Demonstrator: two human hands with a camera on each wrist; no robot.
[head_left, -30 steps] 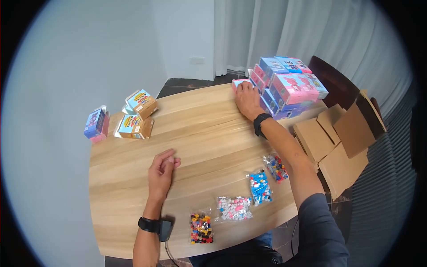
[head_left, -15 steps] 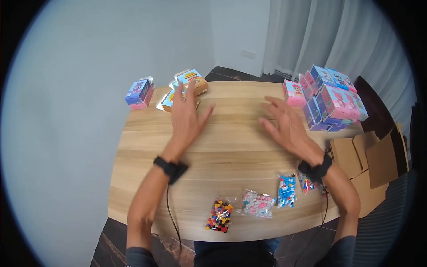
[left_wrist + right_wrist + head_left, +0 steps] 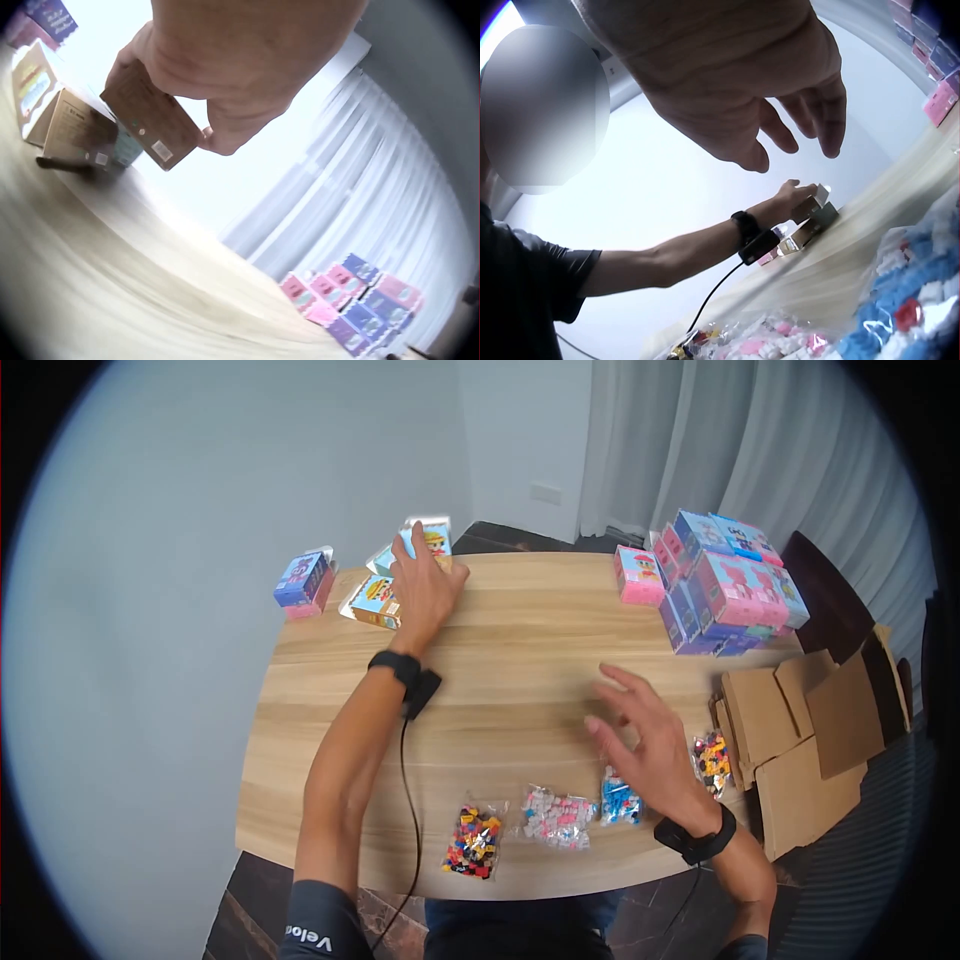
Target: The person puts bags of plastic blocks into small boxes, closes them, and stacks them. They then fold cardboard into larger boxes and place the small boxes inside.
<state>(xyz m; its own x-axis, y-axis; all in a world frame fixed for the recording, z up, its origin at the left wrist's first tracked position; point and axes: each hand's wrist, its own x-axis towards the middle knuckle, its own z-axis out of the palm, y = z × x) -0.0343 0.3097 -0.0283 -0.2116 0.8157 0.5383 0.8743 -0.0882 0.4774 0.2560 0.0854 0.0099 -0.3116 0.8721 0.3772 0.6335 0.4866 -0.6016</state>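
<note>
Grips a brown-sided box (image 3: pixel 154 124) in the left hand (image 3: pixel 425 595), thumb on one side and fingers on the other; hovers the right hand (image 3: pixel 652 745) with fingers apart and slightly bent, gripping nothing, on the near side of the box stack (image 3: pixel 738 585) and to its left. Holds the brown-sided box tilted, well left of the stack, at the far part of the wooden table (image 3: pixel 500 710); cannot tell whether it touches the tabletop. Also left of the stack, just nearer than the gripped one, a second brown box (image 3: pixel 376 606) with a picture on top; farther left still, a blue and pink box (image 3: pixel 304 582). Just left of the stack, a single pink box (image 3: pixel 640 577). Nearer than the stack, from left to right, a multicoloured bag (image 3: pixel 472 843), a white and pink bag (image 3: pixel 557 820), a blue bag (image 3: pixel 620 802) partly behind the right hand, and a yellow and red bag (image 3: pixel 712 763). Nearer than the stack and to its right, an open cardboard carton (image 3: pixel 845 720); behind it, a pale curtain (image 3: pixel 690 450).
</note>
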